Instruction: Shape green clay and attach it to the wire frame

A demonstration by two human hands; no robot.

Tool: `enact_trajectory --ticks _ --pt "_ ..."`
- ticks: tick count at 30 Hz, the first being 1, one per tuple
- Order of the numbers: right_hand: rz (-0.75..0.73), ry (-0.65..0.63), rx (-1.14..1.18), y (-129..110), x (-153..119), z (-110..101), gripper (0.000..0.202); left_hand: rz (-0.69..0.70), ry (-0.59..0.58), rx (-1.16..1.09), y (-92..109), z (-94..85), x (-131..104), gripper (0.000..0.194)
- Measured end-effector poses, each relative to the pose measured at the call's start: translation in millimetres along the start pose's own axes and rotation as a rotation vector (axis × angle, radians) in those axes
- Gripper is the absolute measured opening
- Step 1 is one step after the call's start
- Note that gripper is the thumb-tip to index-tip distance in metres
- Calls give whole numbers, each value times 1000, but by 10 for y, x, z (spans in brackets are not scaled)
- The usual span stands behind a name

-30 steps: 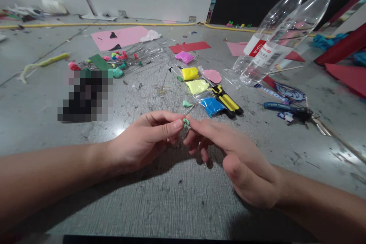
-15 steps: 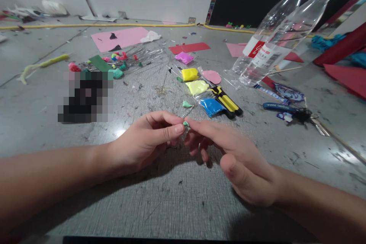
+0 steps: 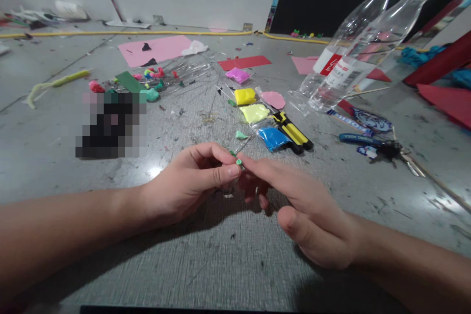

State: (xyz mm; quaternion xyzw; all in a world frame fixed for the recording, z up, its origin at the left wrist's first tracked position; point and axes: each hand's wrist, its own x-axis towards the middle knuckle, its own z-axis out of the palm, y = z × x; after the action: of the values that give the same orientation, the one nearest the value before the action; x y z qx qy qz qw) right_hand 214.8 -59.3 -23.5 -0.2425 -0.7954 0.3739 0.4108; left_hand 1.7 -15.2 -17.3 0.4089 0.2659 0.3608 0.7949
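Between thumb and index finger, my left hand (image 3: 195,176) pinches a small green clay piece (image 3: 239,162) at the centre of the view. My right hand (image 3: 305,201) has its index fingertip against that piece, with the thumb held well away and the other fingers loosely curled below. Just beyond the fingertips lies a mint-green clay lump (image 3: 241,135) beside a thin clear strip. Farther back are a blue packet (image 3: 273,138), a pale yellow packet (image 3: 254,113), a yellow packet (image 3: 245,96) and a purple packet (image 3: 237,75).
Yellow-and-black pliers (image 3: 292,130) lie right of the packets. Two clear bottles (image 3: 340,78) stand at the back right, with keys (image 3: 410,159) nearer. A blurred black object (image 3: 110,125) and coloured clay bits (image 3: 150,94) are on the left. Pink paper (image 3: 162,49) lies behind.
The green piece has turned slightly between the fingertips and now shows a rounder face. My right thumb has shifted a little to the left.
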Motion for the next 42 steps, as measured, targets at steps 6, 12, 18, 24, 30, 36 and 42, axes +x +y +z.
enact_trajectory --ticks 6,12,18,24,30,36,42 --pt "-24 -26 -3 21 -2 -1 60 16 -16 38 13 27 -12 19" --pt "-4 -85 -102 57 -18 -3 73 58 61 133 24 24 -22 11" --pt "-20 -64 -145 59 -19 5 70 110 212 311 55 28 -32 9" --pt "1 -58 -182 49 -13 5 69 110 201 350 64 47 -38 14" --pt "-16 -62 -191 62 8 9 69 114 77 322 70 37 -28 14" --pt "41 -98 -221 44 -1 -1 74 122 173 415 87 56 -35 9" --pt "23 -79 -316 48 -25 15 77 58 210 316 97 60 -44 11"
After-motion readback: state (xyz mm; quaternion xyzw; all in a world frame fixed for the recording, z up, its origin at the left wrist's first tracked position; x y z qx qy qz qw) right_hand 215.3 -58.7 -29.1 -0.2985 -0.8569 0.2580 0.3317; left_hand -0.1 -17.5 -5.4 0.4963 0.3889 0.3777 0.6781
